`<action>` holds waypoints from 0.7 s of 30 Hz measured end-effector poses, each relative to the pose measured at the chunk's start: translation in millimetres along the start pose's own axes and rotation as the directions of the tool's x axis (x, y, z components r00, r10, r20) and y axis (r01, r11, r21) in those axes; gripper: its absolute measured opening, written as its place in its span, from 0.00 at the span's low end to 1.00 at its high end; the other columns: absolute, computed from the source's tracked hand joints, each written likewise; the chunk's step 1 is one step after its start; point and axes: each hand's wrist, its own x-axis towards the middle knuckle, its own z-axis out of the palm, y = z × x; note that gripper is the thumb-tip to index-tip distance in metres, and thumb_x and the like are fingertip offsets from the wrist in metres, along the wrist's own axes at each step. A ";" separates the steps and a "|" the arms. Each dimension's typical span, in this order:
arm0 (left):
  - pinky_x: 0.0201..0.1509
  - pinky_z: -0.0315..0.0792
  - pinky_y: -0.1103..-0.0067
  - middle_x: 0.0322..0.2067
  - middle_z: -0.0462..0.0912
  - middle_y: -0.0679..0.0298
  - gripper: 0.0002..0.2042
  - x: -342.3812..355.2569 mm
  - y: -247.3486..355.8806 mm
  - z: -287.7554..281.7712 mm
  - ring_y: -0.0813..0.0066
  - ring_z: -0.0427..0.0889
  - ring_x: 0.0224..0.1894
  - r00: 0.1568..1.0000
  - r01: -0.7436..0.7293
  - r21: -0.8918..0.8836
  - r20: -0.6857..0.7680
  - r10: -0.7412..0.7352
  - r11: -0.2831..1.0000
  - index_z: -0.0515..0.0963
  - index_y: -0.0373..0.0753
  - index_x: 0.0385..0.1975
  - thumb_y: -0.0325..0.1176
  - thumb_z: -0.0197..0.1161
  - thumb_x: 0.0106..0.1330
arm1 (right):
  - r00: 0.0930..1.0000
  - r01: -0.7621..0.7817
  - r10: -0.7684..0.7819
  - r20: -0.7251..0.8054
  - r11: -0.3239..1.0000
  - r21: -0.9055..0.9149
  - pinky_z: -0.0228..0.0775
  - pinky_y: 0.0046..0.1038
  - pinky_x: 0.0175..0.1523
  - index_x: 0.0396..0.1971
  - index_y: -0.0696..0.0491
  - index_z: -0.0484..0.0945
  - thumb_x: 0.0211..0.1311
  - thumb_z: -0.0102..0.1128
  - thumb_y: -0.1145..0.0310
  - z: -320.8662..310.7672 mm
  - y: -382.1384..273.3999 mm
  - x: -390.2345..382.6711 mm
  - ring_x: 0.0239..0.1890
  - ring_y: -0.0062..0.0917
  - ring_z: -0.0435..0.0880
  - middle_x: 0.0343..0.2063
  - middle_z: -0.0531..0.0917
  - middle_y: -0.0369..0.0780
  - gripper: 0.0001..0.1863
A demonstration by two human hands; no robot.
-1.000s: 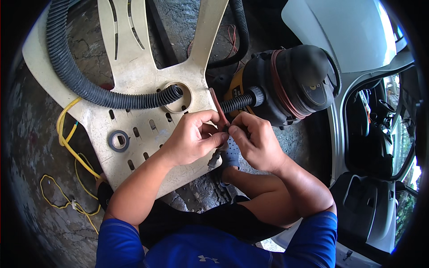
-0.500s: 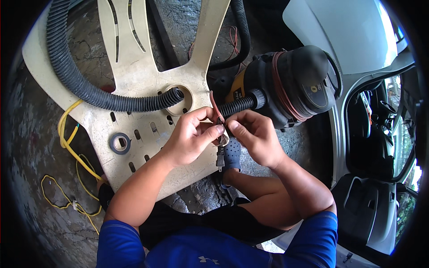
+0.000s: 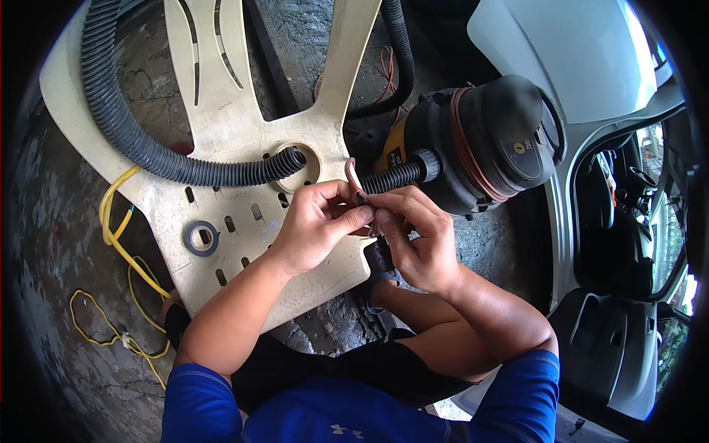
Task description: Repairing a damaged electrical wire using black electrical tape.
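Two hands meet at the centre of the view, over a scene ordered here from big to small. The white car body (image 3: 583, 52) fills the 1 to 4 o'clock side, its open door showing dark seats. A cream plastic chair (image 3: 221, 125), lying flat on the cracked concrete, spreads from 9 to 12 o'clock. At 2 o'clock of the hands sits a black shop vacuum (image 3: 487, 140) with a yellow patch, a short ribbed hose stub pointing at the fingers. A long grey ribbed hose (image 3: 133, 140) curves across the chair and ends at its round hole. Yellow wire (image 3: 118, 244) loops at 8 o'clock. A roll of dark tape (image 3: 201, 238) rests on the chair, at 9 o'clock of the left hand (image 3: 317, 229). That hand pinches a thin reddish wire (image 3: 350, 174) — the right hand (image 3: 417, 244) grips the same wire just beside it, fingers closed, the two hands touching.
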 end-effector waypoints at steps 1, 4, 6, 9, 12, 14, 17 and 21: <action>0.47 0.86 0.80 0.36 0.85 0.67 0.05 0.4 0.5 0.5 0.81 0.87 0.40 1.000 -0.002 0.000 0.000 0.002 1.000 0.82 0.32 0.39 0.27 0.69 0.74 | 1.000 0.002 -0.002 0.000 1.000 -0.001 0.79 0.27 0.35 0.51 0.58 0.86 0.69 0.65 0.81 -1.1 0.0 0.4 0.34 0.28 0.88 0.36 0.85 0.42 0.13; 0.47 0.87 0.80 0.35 0.86 0.66 0.04 0.9 -0.5 0.8 0.80 0.88 0.39 1.000 0.004 -0.012 -0.022 -0.005 1.000 0.83 0.33 0.40 0.26 0.69 0.73 | 0.999 0.019 -0.019 0.039 1.000 -0.002 0.80 0.28 0.39 0.52 0.59 0.86 0.68 0.65 0.82 -3.8 -1.2 1.6 0.36 0.31 0.89 0.38 0.85 0.44 0.14; 0.43 0.86 0.81 0.36 0.87 0.66 0.04 0.9 -5.2 -2.0 0.81 0.87 0.38 0.998 -0.006 -0.060 -0.056 0.002 0.998 0.83 0.34 0.40 0.26 0.70 0.73 | 0.998 -0.016 0.018 0.057 0.999 -0.028 0.79 0.26 0.39 0.51 0.61 0.85 0.73 0.64 0.78 -3.9 -5.6 2.6 0.35 0.24 0.87 0.35 0.86 0.39 0.11; 0.36 0.82 0.83 0.35 0.87 0.67 0.05 3.2 -5.3 -3.8 0.83 0.86 0.37 0.999 -0.023 0.111 -0.043 0.028 0.994 0.83 0.35 0.39 0.28 0.72 0.72 | 0.876 -0.471 0.472 0.098 0.794 0.384 0.74 0.21 0.36 0.48 0.63 0.85 0.77 0.63 0.72 1.7 -2.8 -2.7 0.32 0.15 0.81 0.30 0.85 0.34 0.10; 0.32 0.79 0.84 0.34 0.87 0.68 0.05 1.7 -4.2 -0.9 0.86 0.84 0.36 0.999 0.005 0.105 -0.045 -0.001 0.994 0.83 0.35 0.38 0.28 0.73 0.71 | 0.781 -0.611 0.580 0.231 0.636 0.470 0.66 0.17 0.28 0.43 0.61 0.86 0.78 0.64 0.66 -6.9 8.4 5.1 0.25 0.09 0.74 0.26 0.83 0.31 0.12; 0.32 0.79 0.84 0.33 0.87 0.68 0.06 0.9 -3.2 -3.7 0.86 0.84 0.35 0.999 0.024 0.133 -0.039 -0.019 0.991 0.83 0.35 0.37 0.28 0.74 0.70 | 0.745 -0.658 0.605 0.281 0.596 0.460 0.66 0.17 0.27 0.42 0.61 0.86 0.77 0.65 0.66 -11.7 7.5 8.9 0.24 0.10 0.74 0.26 0.83 0.32 0.12; 0.32 0.79 0.84 0.32 0.86 0.67 0.06 0.0 6.4 -3.5 0.86 0.84 0.32 0.998 0.064 0.246 -0.033 -0.058 0.967 0.83 0.34 0.36 0.27 0.74 0.69 | 0.694 -0.711 0.628 0.352 0.521 0.472 0.67 0.18 0.25 0.41 0.60 0.85 0.74 0.68 0.66 -11.7 14.7 8.7 0.22 0.11 0.75 0.25 0.82 0.32 0.11; 0.38 0.82 0.81 0.32 0.84 0.68 0.08 -6.9 19.9 -19.2 0.83 0.85 0.35 0.988 0.095 0.537 0.052 -0.146 0.838 0.82 0.33 0.39 0.26 0.75 0.68 | 0.608 -0.786 0.604 0.515 0.370 0.495 0.68 0.18 0.25 0.41 0.61 0.85 0.70 0.70 0.69 -5.2 15.2 8.9 0.21 0.12 0.74 0.25 0.81 0.33 0.10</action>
